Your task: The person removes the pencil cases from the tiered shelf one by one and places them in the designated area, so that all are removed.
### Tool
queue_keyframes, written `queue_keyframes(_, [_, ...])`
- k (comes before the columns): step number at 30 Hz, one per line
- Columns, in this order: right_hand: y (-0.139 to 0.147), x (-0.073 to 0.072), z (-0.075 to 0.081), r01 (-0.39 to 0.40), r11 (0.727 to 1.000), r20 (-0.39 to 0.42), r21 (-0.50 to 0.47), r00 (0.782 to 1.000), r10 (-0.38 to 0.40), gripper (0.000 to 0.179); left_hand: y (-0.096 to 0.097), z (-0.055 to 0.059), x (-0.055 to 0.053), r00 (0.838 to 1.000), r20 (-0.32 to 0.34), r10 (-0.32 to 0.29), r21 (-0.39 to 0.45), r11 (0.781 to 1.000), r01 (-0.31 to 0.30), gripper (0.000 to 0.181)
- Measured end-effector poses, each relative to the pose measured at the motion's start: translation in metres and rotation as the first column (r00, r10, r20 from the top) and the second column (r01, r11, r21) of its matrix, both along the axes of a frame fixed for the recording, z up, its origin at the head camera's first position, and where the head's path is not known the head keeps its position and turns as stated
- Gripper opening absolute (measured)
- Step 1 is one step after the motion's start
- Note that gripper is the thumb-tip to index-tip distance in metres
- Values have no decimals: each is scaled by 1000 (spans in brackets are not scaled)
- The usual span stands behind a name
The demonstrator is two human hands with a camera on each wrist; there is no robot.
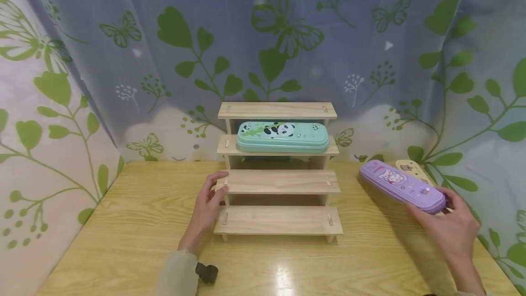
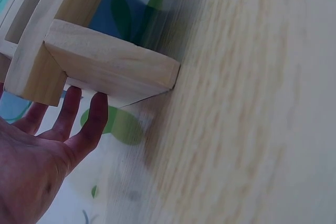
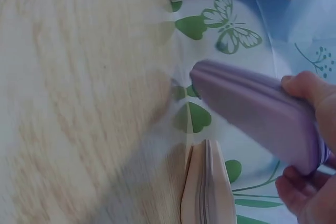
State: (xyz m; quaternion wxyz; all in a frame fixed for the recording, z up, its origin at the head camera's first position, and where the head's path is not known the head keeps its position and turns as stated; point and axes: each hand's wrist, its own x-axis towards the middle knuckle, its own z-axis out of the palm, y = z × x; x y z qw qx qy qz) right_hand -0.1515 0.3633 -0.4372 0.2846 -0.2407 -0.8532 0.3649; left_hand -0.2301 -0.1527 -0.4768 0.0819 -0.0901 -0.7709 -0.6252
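Observation:
My right hand (image 1: 451,223) grips the near end of a purple pencil case (image 1: 402,186) printed with a cartoon figure, thumb on one long side and fingers on the other. In the right wrist view the purple case hangs tilted over the table, its plain underside showing. My left hand (image 1: 208,207) holds the left end of a step on the four-step wooden shelf (image 1: 279,182), fingertips against the side wood in the left wrist view. A mint-green pencil case (image 1: 283,136) with pandas lies on the second step from the top.
A cream pencil case (image 3: 207,192) stands on the table at the back right, partly hidden by the purple one in the head view. Patterned curtains (image 1: 230,35) with leaves and butterflies enclose the wooden table (image 1: 164,195) at the back and sides.

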Motion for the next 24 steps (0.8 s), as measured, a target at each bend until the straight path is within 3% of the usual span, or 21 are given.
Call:
queue_keyframes(9, [0,-2,-3,-65,996,158,55,986,56,91,1,1,1,1000,-11,1,4,1000,-1,37])
queue_keyframes(18, [0,10,-9,-197,978,153,65,971,185,80,2,1,1,1000,-7,7,6,1000,-7,37])
queue_keyframes(24, [-4,11,-16,-167,978,173,123,974,145,81,3,1,1,1000,-4,4,12,1000,-4,37])
